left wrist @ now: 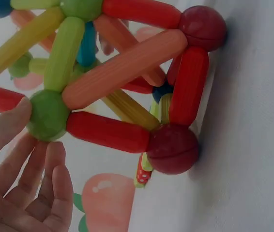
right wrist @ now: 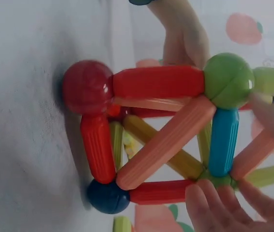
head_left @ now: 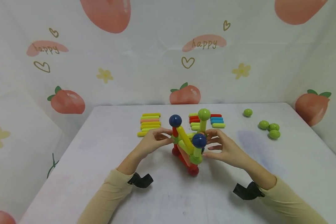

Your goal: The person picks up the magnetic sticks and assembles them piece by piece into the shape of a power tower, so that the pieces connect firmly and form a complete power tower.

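Note:
A magnetic stick-and-ball model point(head_left: 187, 144) stands upright on the table, its lower red balls point(left wrist: 173, 149) and a dark blue ball point(right wrist: 109, 195) at the base. Red, orange, yellow, lime and blue sticks join its balls. At its left side my left hand point(head_left: 155, 141) pinches a green mid-height ball point(left wrist: 49, 115) between thumb and fingers. My right hand point(head_left: 226, 147) holds the opposite side, thumb near one green ball point(right wrist: 229, 81) and fingertips at another. On top sit two dark blue balls, one point(head_left: 175, 120) at left and one nearer, plus a light green ball point(head_left: 204, 114) on a stick.
Behind the model lie a row of yellow, lime and orange sticks point(head_left: 150, 124) and a second group of red, lime and blue sticks point(head_left: 217, 120). Several loose green balls point(head_left: 274, 134) are at the back right of the white table point(head_left: 114, 124). A printed cloth hangs behind.

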### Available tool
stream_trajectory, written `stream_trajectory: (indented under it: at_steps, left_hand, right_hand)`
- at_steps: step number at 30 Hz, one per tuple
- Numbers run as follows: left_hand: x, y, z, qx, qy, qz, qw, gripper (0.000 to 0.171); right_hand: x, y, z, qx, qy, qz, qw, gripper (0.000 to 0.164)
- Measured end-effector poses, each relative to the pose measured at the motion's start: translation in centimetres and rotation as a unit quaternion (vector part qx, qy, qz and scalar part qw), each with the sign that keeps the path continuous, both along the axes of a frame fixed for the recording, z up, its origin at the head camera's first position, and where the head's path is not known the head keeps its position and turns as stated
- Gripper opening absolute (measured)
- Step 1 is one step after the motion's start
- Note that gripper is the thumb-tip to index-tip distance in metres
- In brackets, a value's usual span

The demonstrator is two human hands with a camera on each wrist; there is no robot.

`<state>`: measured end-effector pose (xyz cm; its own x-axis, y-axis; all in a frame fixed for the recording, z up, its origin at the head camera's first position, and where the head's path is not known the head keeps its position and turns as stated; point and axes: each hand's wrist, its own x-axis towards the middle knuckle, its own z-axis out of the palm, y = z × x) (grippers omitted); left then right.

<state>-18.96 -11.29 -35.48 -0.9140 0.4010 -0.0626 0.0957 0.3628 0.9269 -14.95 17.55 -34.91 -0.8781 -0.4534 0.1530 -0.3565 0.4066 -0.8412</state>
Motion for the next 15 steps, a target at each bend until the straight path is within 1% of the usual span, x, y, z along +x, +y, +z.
stream_trajectory:
  at_steps: [5, 8, 11, 12, 13, 15]
  left_hand:
    - [0.6, -0.7, 0.1, 0.007, -0.016, -0.022, 0.9996, 0.031]
    - [0.9, -0.9, 0.0, 0.017, -0.017, -0.057, 0.9981, 0.030]
    - [0.9, -1.1, -0.2, 0.015, -0.013, -0.090, 0.9958, 0.029]
    - [0.7, -1.2, -0.3, 0.005, -0.010, -0.093, 0.9956, 0.029]
    - [0.5, -1.4, -0.5, -0.007, -0.003, -0.089, 0.9960, 0.030]
    - [-0.2, -1.8, -0.8, -0.040, 0.012, -0.060, 0.9973, 0.032]
  right_hand:
    - [-0.1, 0.4, -0.4, -0.004, -0.016, 0.051, 0.999, 0.076]
    - [-0.1, 0.6, -0.6, 0.001, -0.012, 0.070, 0.997, 0.082]
    - [-0.1, 0.7, -0.6, 0.013, 0.000, 0.075, 0.997, 0.082]
    - [-0.1, 0.7, -0.6, 0.019, 0.004, 0.074, 0.997, 0.081]
    - [-0.1, 0.8, -0.6, 0.024, 0.006, 0.074, 0.997, 0.079]
    - [-0.2, 0.9, -0.6, 0.027, 0.007, 0.077, 0.997, 0.077]
